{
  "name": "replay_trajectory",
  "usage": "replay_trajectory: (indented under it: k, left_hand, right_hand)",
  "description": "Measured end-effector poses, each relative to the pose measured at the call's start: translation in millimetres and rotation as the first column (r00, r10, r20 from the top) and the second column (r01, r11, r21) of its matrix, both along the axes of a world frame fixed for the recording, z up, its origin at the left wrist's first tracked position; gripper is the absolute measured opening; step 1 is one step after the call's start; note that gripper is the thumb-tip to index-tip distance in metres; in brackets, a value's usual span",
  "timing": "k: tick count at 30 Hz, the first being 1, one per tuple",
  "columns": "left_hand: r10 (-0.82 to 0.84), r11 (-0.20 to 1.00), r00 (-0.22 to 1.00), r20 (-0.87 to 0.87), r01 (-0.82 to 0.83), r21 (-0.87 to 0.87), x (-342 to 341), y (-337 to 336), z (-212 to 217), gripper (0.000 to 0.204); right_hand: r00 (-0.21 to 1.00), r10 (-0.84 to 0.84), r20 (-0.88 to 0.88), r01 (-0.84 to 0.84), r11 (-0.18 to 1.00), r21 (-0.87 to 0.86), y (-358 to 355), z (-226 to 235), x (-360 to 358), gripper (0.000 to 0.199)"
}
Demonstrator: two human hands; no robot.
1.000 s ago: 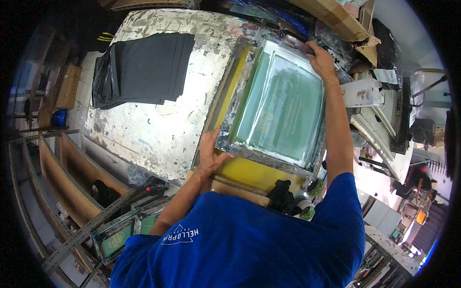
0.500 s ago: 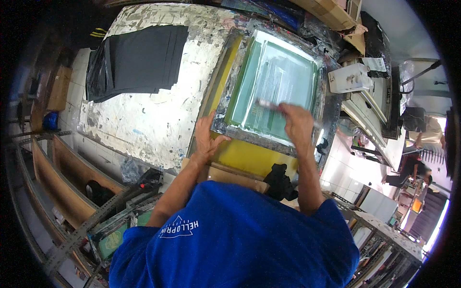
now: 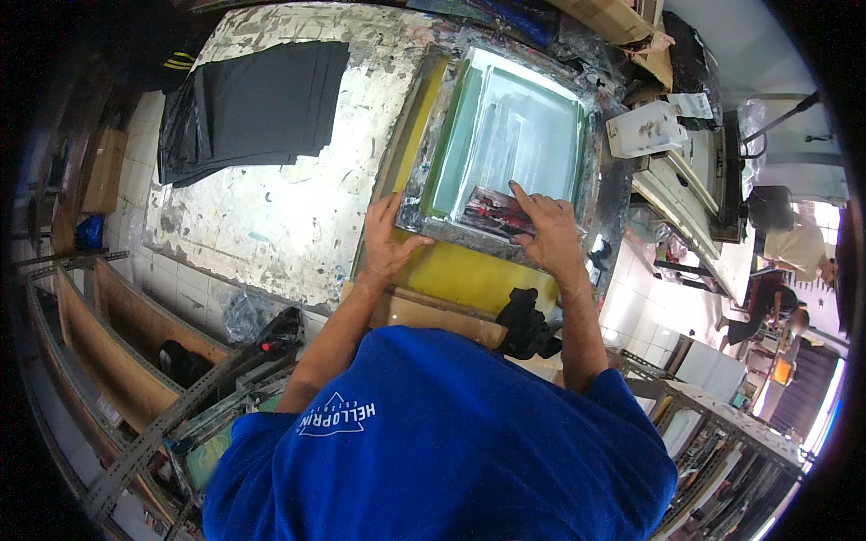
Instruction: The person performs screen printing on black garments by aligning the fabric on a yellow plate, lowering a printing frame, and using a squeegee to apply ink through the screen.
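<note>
A screen-printing frame (image 3: 454, 235) with a green-edged mesh (image 3: 530, 117) lies in front of me, and white ink is smeared over the mesh. My right hand (image 3: 548, 233) grips a squeegee (image 3: 492, 210), a wide blade stained dark and red. The squeegee lies low across the near end of the mesh, beside the frame's near bar. At the frame's near left corner, my left hand (image 3: 388, 248) rests with thumb and fingers apart, holding nothing. Under the frame, a yellow surface (image 3: 465, 278) shows along its left and near sides.
Black sheets (image 3: 262, 108) lie stacked on the paint-marked table (image 3: 257, 221) at left. A white plastic tub (image 3: 642, 132) stands right of the frame. Black cloth (image 3: 525, 326) hangs by cardboard (image 3: 435, 317) near me. Wooden shelving (image 3: 122, 334) is lower left; people are far right.
My right hand has lowered the squeegee from above the mesh to its near end, turning the blade broad side up. My left hand stays at the corner.
</note>
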State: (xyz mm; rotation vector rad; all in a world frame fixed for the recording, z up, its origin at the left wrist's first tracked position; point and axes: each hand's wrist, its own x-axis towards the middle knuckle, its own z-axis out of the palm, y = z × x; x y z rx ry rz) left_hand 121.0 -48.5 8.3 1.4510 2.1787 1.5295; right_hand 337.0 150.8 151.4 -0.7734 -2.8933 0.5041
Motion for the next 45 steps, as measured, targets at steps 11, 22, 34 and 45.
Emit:
replay_trajectory:
  k: [11,22,34,45]
  left_hand:
    - [0.024,0.985,0.993,-0.112,-0.043,-0.168,-3.8,-4.3,2.2,0.086]
    - [0.035,0.985,0.999,-0.024,-0.039,-0.17,-2.4,-4.4,4.8,0.091]
    - [0.038,0.981,0.999,-0.037,-0.044,-0.19,1.0,-7.1,15.5,0.094]
    - [0.077,0.978,0.997,0.021,-0.08,0.193,-20.1,66.0,142.7,0.091]
  right_hand:
    - [0.975,-0.22,-0.022,0.221,0.973,0.067,45.0,-80.3,-19.6,0.083]
    - [0.977,-0.073,-0.201,0.144,0.92,0.364,270.8,-117.1,-99.4,0.086]
    - [0.977,-0.188,-0.104,0.215,0.869,0.446,244.7,-52.6,-109.9,0.093]
    - [0.976,-0.168,0.14,0.127,0.957,0.259,-10.7,128.7,16.8,0.083]
